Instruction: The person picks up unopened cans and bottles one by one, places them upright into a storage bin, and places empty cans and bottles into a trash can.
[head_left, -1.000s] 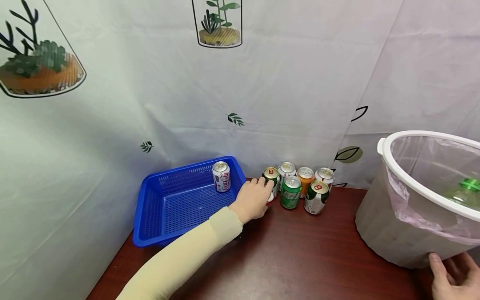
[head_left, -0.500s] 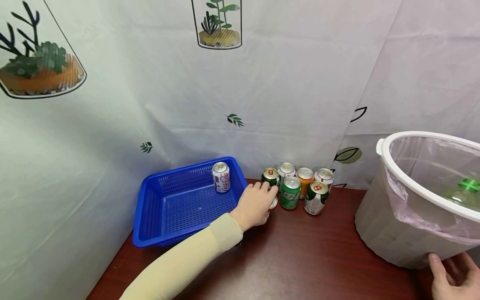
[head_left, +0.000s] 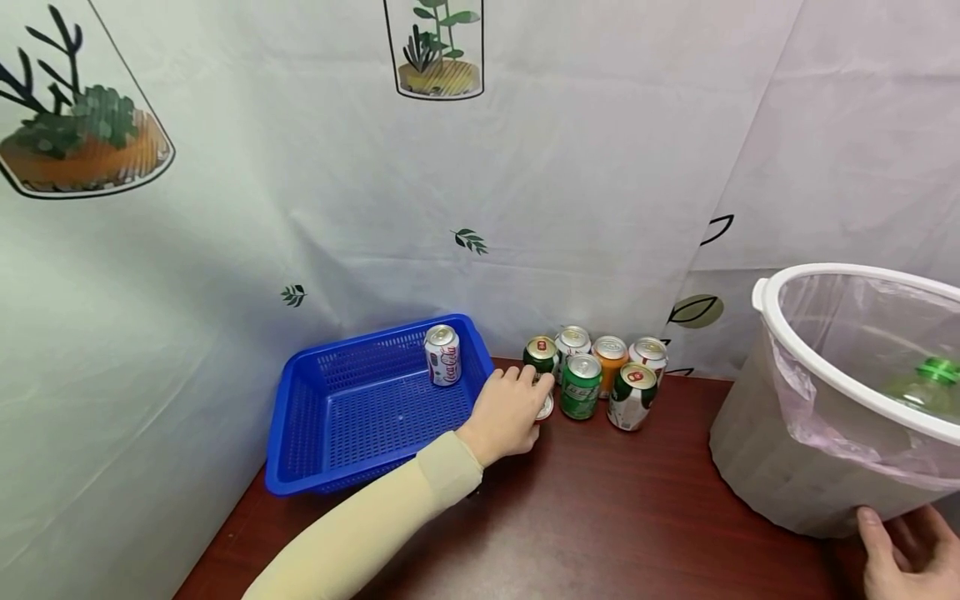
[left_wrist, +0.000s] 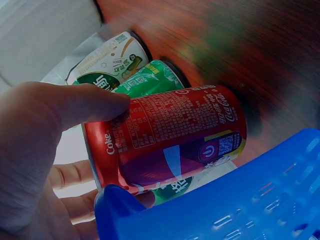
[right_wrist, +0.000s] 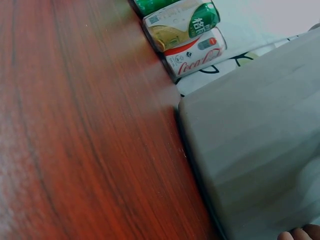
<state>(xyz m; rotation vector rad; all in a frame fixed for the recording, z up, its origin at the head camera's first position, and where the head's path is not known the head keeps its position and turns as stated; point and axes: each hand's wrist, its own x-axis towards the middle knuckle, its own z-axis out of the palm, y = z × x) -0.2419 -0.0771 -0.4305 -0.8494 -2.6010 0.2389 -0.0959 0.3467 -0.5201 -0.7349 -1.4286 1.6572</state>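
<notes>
L hand and red can have shifted slightly twd 6 o'clock vs. 1 sec ago, thumb and fingers gripping the can just off the blue basket's 3 o'clock side. Prob. early going: 1 silver can in basket, 6 other cans standing at hand's 2 o'clock. R hand is at bin's base, 5 o'clock; can't tell grip. L wrist cam shows red can's label; head cam, only part of its lid, plus green-capped bottle in bin.

The left hand grips a red can beside a blue basket.
</notes>
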